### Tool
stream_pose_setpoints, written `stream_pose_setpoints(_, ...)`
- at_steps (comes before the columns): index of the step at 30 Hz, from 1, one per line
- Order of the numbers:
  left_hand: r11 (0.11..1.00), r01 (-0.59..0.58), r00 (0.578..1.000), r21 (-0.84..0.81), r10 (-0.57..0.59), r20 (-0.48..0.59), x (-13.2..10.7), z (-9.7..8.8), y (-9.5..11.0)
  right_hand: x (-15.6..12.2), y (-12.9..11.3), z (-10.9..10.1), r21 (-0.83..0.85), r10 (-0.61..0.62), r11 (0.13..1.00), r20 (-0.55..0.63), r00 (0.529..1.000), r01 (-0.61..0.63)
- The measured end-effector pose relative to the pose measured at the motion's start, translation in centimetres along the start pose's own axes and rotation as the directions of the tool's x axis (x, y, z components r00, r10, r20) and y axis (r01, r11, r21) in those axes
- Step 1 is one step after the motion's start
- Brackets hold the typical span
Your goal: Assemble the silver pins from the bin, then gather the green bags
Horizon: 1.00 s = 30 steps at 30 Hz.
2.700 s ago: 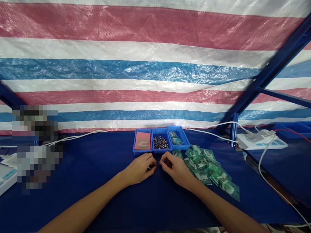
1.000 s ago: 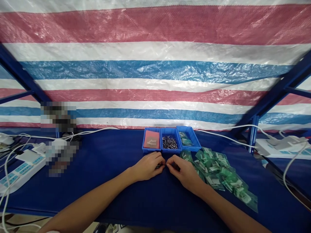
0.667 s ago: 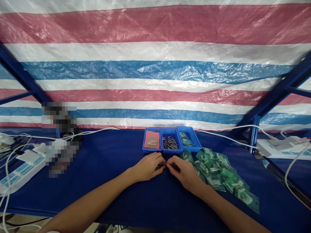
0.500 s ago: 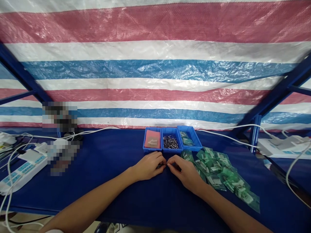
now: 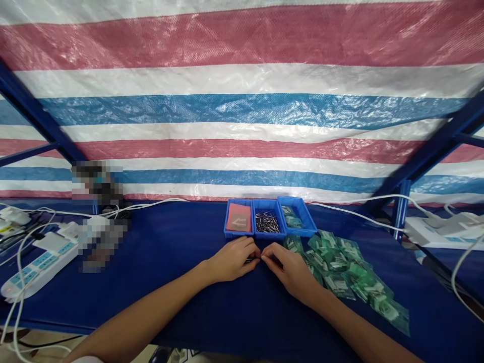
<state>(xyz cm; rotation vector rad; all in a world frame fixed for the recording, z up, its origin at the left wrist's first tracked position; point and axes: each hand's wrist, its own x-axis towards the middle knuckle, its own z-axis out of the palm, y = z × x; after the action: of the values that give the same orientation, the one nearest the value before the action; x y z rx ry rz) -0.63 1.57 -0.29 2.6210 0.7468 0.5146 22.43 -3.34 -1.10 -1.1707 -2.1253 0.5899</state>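
Observation:
Just in front of three small blue bins, my left hand (image 5: 236,258) is closed, with a little dark, shiny bit showing between its curled fingers, too small to name. My right hand (image 5: 288,266) meets it fingertip to fingertip in a pinch; whatever is pinched there is hidden. Nearest beyond my hands is the middle bin (image 5: 283,235), which holds many loose metal screws or nails (image 5: 267,222). The left bin (image 5: 239,235) contains pink bags or sheets (image 5: 239,212) with a pale piece on top. Small clear packets (image 5: 292,218) lie in the right bin (image 5: 308,217).
A pile of greenish zip bags (image 5: 340,262) with pale parts inside spreads right of my right hand. White power strips stand at the left (image 5: 41,269) and right (image 5: 434,232), with white cables along the back. A striped tarp (image 5: 242,108) hangs behind the blue table (image 5: 159,252).
The whole view has shifted slightly, so things sit a little further right. Both hands keep nearly the same pose, fingertips together.

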Motion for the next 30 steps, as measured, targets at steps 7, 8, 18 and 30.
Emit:
stream_pose_setpoints(7, 1.000, -0.002, 1.000, -0.008, 0.002, -0.001, 0.01, 0.06, -0.11, 0.01, -0.29, -0.10, -0.009, 0.001, 1.000, -0.007, 1.000, -0.001)
stream_pose_setpoints(8, 1.000, -0.002, 1.000, -0.008, 0.002, -0.001, 0.02, 0.06, -0.11, 0.02, -0.32, -0.09, -0.008, 0.005, 1.000, 0.001, 1.000, -0.005)
stream_pose_setpoints(18, 1.000, 0.004, 1.000, -0.002, -0.004, 0.005, -0.03, 0.06, -0.05, 0.05, -0.10, -0.12, 0.016, 0.043, 0.999, -0.001, 0.999, -0.043)
stream_pose_setpoints(30, 1.000, 0.001, 1.000, -0.020, -0.001, -0.002, 0.01, -0.02, -0.01, 0.17, -0.25, -0.09, 0.008, 0.072, 0.997, -0.026, 0.997, -0.071)
